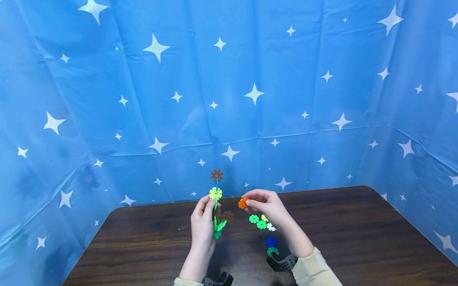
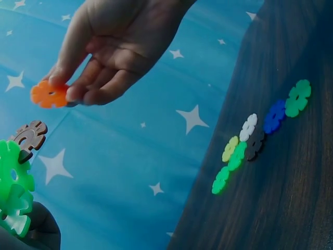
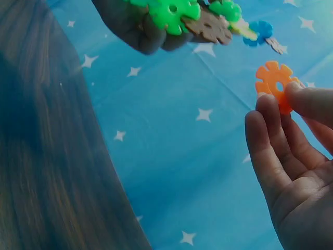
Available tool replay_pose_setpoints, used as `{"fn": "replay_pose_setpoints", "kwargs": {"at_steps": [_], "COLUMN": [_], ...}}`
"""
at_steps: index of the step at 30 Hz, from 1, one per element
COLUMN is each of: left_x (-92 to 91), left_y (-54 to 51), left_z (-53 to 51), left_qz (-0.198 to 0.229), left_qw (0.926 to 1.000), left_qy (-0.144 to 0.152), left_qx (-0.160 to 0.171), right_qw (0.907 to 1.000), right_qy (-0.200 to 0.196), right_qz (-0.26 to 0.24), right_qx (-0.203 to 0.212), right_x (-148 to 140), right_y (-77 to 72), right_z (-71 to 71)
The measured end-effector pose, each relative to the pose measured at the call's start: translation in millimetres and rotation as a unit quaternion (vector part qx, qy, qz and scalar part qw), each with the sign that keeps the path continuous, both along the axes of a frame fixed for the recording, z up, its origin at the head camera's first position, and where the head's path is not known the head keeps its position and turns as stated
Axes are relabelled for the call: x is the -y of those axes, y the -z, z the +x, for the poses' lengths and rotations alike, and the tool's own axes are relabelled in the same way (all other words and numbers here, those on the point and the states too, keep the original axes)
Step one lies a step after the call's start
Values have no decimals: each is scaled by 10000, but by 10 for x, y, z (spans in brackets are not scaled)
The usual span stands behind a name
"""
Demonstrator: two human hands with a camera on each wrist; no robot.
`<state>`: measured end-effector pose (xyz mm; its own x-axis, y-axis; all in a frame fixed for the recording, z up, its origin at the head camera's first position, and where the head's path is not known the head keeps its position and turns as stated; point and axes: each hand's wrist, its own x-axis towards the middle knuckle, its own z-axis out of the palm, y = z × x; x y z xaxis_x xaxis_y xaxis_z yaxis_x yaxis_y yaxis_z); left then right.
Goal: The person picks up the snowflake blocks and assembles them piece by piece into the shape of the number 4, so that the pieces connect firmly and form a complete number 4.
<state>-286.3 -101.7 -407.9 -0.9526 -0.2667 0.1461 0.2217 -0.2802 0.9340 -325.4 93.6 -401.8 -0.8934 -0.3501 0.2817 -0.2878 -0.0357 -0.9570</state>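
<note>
My left hand (image 1: pixel 204 224) grips an upright chain of joined notched discs. At its top is a brown disc (image 1: pixel 216 175), then a blue one seen edge-on and a yellow disc (image 1: pixel 216 193); green discs (image 1: pixel 217 234) and another brown disc (image 1: pixel 227 216) stick out lower down. My right hand (image 1: pixel 273 208) pinches an orange disc (image 1: pixel 243 203) between thumb and fingers, to the right of the chain and apart from it. The right wrist view shows the orange disc (image 3: pixel 274 84) at the fingertips, with the chain's green disc (image 3: pixel 173 15) beyond.
Loose discs lie on the dark wooden table (image 1: pixel 143 238) below my right hand: green (image 1: pixel 261 225), yellow (image 1: pixel 264 217), white (image 1: pixel 271 227), blue (image 1: pixel 270 241), a dark one and another green (image 1: pixel 273 251). A blue curtain with white stars (image 1: pixel 229 99) hangs behind the table.
</note>
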Motion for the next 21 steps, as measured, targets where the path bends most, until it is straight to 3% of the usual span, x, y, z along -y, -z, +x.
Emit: {"fn": "replay_pose_setpoints", "kwargs": {"at_steps": [7, 21], "left_x": [9, 21], "left_y": [1, -10], "left_z": [13, 11], "left_qz": [34, 11], "left_qw": [10000, 9999], "left_qy": [-1, -94], "left_qx": [-55, -64], "right_qw": [9993, 9989], "right_qy": [-215, -363], "right_qz": [-311, -227], "right_qx": [45, -189], "right_x": [112, 182], "right_y": [50, 70], "right_z": [38, 75]}}
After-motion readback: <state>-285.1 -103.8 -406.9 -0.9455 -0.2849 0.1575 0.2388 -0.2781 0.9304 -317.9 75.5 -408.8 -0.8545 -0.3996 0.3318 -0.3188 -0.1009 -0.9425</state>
